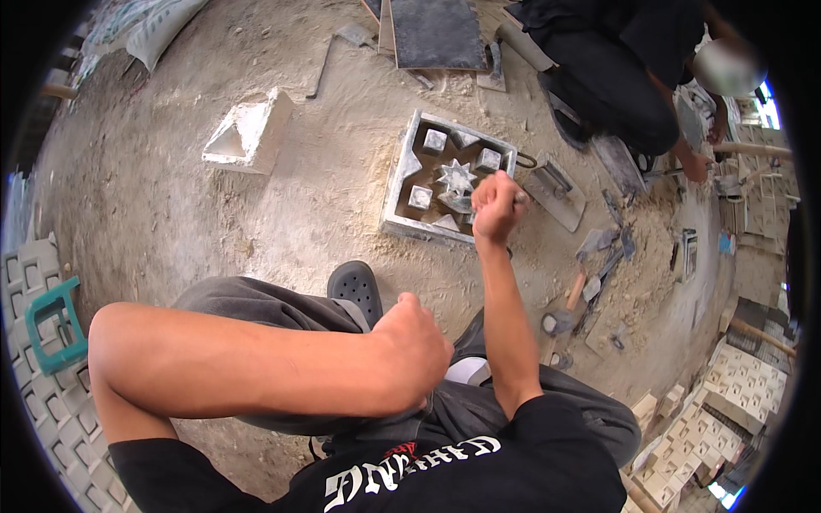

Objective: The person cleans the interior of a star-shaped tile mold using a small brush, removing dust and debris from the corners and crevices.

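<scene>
Right hand point(494, 205) just above centre frame, curled into a tight fist around a thin tool, maybe a small trowel or scraper, only a sliver poking out at the knuckles so hard to tell which. Sitting right over the lower right corner of the square mould point(448, 177), a pale-rimmed frame on the dirt with a star piece point(456, 178) in the middle and small square blocks point(434, 140) around it. Looks like the working-the-mould stage: poking or scraping around the inserts near that corner. Next move probably calls for short, controlled strokes, keeping the tip off the star points and close to the frame wall.

Left hand point(416, 349) lower centre, loosely closed, resting against the knee of the grey trousers, holding nothing visible. Black clog point(357, 288) just above it.

Further out: flat trowel point(558, 190) just right of the mould, hammer point(566, 309) lower right, white wedge-shaped block point(248, 132) upper left, dark board point(437, 32) at top. Another person point(616, 73) crouched upper right, busy with their own stuff. Stacked patterned blocks point(705, 427) bottom right.
</scene>
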`<state>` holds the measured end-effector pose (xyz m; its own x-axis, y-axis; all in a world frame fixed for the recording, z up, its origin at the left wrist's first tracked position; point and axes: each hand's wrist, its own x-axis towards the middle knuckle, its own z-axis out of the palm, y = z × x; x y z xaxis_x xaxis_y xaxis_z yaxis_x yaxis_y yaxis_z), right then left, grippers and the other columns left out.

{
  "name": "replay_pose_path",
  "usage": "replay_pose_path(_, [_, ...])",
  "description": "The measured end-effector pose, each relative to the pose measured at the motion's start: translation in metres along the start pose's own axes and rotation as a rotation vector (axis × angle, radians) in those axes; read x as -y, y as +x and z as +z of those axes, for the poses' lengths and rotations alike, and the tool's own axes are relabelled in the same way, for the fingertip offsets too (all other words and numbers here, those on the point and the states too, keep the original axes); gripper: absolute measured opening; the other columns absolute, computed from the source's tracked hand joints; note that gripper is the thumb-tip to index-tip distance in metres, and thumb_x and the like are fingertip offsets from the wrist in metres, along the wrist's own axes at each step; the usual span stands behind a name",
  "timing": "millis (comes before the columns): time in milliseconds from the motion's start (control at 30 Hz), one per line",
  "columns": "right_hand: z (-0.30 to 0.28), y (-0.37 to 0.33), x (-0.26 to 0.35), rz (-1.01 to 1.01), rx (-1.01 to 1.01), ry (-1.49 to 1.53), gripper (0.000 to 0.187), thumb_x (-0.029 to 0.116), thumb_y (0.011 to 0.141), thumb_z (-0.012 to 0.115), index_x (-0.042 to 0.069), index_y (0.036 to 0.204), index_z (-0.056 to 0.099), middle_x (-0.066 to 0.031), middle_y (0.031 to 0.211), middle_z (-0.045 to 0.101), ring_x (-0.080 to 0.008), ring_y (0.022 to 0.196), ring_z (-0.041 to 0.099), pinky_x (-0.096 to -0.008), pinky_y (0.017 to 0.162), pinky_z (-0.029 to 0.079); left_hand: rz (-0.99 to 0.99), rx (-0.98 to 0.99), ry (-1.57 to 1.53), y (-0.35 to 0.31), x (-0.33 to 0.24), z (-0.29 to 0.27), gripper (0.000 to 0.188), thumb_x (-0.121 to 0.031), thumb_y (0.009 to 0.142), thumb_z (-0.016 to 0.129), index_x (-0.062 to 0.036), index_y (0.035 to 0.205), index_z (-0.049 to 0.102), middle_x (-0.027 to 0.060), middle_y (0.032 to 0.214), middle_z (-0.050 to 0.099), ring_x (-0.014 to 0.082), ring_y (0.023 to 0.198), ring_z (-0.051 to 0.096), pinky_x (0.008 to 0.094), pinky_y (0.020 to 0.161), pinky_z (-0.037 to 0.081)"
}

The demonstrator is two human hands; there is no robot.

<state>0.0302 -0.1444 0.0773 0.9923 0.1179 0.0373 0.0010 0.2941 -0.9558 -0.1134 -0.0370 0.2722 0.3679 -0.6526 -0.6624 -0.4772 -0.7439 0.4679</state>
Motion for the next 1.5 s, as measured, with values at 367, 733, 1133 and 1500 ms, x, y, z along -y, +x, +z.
replay_pose_path(367, [0.011,-0.013,-0.001,-0.098,-0.01,-0.155,0.039,0.014,0.09,0.046,0.008,0.053,0.034,-0.0011,0.049,0.036,-0.0096,0.043,0.032,-0.0276,0.041,0.027,0.013,0.05,0.013,-0.008,-0.005,-0.004,0.064,-0.057,0.077,0.068,-0.0042,0.112,0.061,0.0073,0.099,0.066,0.0226,0.098,0.061,0.0363,0.082,0.041])
replay_pose_path(733, [0.009,-0.014,0.005,-0.092,-0.023,-0.09,0.037,0.014,0.09,0.045,0.005,0.054,0.038,-0.0001,0.051,0.041,-0.0075,0.046,0.036,-0.0277,0.044,0.025,0.004,-0.012,0.07,-0.011,-0.005,0.003,0.062,-0.056,0.078,0.068,-0.0039,0.112,0.061,0.0065,0.101,0.066,0.0213,0.1,0.06,0.0362,0.082,0.04])
replay_pose_path(1133, [0.005,-0.01,-0.001,0.003,0.029,-0.166,0.041,0.016,0.091,0.046,0.008,0.053,0.033,-0.0007,0.05,0.034,-0.0101,0.044,0.032,-0.0279,0.042,0.027,0.008,0.002,0.092,-0.009,-0.009,0.0,0.061,-0.055,0.079,0.068,-0.0045,0.112,0.061,0.0063,0.102,0.066,0.0211,0.1,0.061,0.0359,0.081,0.041])
replay_pose_path(1500, [0.002,-0.016,0.0,-0.1,0.014,-0.14,0.04,0.016,0.092,0.046,0.006,0.054,0.038,0.0009,0.051,0.042,-0.0063,0.046,0.037,-0.0276,0.044,0.026,0.016,0.012,0.021,-0.009,-0.008,-0.003,0.061,-0.056,0.078,0.069,-0.0043,0.109,0.061,0.0082,0.1,0.066,0.0234,0.1,0.061,0.0365,0.083,0.042])
